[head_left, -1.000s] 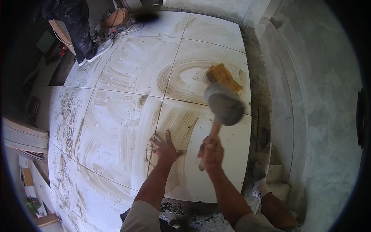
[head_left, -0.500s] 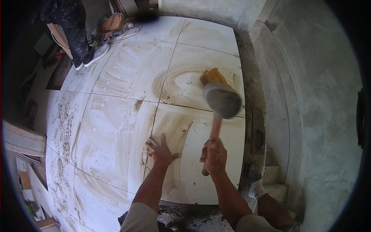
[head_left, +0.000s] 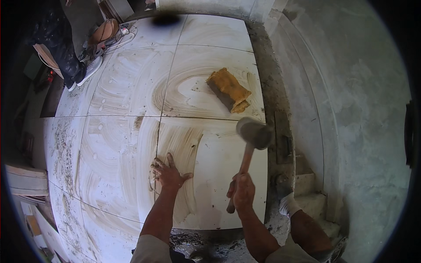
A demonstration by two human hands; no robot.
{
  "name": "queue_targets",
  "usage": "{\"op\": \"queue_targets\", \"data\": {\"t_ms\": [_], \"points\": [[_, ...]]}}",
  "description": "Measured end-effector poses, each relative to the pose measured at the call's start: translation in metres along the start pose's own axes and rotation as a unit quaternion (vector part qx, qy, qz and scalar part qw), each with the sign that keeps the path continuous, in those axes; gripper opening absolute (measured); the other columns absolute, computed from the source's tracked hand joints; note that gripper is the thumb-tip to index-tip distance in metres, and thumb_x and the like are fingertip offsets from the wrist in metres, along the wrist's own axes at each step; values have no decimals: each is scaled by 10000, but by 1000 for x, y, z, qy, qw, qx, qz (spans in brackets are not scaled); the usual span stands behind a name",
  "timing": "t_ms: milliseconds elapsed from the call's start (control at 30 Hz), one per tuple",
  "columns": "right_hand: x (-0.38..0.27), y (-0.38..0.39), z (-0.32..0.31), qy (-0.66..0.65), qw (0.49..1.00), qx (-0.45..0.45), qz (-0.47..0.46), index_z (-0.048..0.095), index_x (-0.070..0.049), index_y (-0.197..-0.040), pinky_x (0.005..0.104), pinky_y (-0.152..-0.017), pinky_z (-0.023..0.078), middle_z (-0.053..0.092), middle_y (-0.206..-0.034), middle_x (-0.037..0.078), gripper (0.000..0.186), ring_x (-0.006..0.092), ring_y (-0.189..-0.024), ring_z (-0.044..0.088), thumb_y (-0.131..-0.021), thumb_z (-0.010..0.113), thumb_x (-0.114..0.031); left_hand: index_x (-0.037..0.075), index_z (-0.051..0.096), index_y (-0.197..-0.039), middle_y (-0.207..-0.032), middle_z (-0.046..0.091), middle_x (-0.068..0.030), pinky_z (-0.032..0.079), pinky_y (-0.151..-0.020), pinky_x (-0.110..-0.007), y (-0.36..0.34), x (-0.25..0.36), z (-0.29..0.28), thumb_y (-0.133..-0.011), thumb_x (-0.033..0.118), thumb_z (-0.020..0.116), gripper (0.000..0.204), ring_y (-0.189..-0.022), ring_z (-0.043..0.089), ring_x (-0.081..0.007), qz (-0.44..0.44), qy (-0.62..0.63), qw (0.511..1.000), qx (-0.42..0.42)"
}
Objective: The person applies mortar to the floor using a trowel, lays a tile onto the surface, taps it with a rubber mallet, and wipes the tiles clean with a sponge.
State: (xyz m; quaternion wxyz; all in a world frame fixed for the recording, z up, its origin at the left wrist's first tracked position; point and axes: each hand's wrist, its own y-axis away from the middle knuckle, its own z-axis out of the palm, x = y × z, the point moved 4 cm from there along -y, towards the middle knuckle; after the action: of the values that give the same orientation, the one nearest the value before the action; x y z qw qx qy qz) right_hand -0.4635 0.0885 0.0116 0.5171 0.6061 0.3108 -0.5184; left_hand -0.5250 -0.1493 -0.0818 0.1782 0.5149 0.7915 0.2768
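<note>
My right hand (head_left: 243,191) is wrapped round the wooden handle of a mallet (head_left: 253,133) with a dark head. The mallet's head is up and away from me, over the right side of a white floor tile (head_left: 226,166); whether it touches the tile I cannot tell. With fingers spread, my left hand (head_left: 169,174) lies flat across the joint between two tiles, on brown smears. Beyond the mallet, a crumpled orange-brown sponge (head_left: 229,90) rests on the farther tile, fully in sight.
Bare ground (head_left: 278,101) runs between the tiles' right edge and a grey wall (head_left: 359,109). Low concrete steps (head_left: 307,184) stand right of my arm. At the far left a person (head_left: 57,44) stands on the tiles beside a brown bowl-shaped thing (head_left: 105,31) and cables.
The mallet and my right hand have come lower in view, uncovering the sponge. My left hand keeps its place by the joint. The whole view has shifted slightly.
</note>
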Motion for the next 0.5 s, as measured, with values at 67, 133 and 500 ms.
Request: {"op": "queue_targets", "data": {"t_ms": [67,133,500], "points": [[-14,-5,1,-46,996,-1,-77,490,-23,-951,263,-462,437,490,-603,27,467,113,-483,488,-976,463,-489,187,-61,-1543,-1539,-44,-345,388,-961,-688,0,0,-1,-603,721,751,1352,-1397,64,-574,-1,-4,1000,1],[-9,-10,9,-79,989,-14,-124,487,-21,-966,277,-500,457,498,-637,27,447,123,-529,501,-978,471,-468,181,-57,-1543,-1539,-44,-345,392,-961,-682,0,0,0,-602,723,750,1353,-1396,67,-575,1,-5,1000,1],[48,-33,80,387,880,-182,-204,504,-4,-951,491,-554,477,591,-656,213,368,429,-645,619,-982,504,-370,166,35,-1549,-1536,11,-345,365,-957,-712,-1,-4,5,-600,671,791,1315,-1389,69,-581,16,38,998,39]]}}
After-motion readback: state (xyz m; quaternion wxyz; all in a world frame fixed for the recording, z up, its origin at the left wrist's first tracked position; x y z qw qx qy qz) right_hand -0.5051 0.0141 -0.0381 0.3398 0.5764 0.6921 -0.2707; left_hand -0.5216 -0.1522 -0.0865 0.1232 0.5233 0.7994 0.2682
